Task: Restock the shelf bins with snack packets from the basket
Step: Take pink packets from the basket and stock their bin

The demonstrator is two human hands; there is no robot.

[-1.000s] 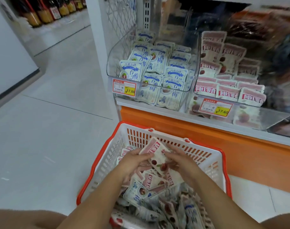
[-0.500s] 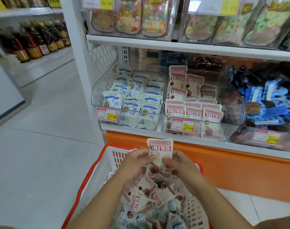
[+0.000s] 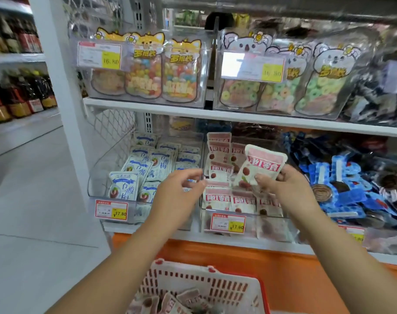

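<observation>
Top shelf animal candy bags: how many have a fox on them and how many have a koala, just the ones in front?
Fox bags: 3
Koala bags: 3
Total: 6

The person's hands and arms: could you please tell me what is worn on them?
Nothing visible: the left hand and right hand are bare, without gloves, rings or a watch, and the left forearm and right forearm show no sleeves.
</observation>
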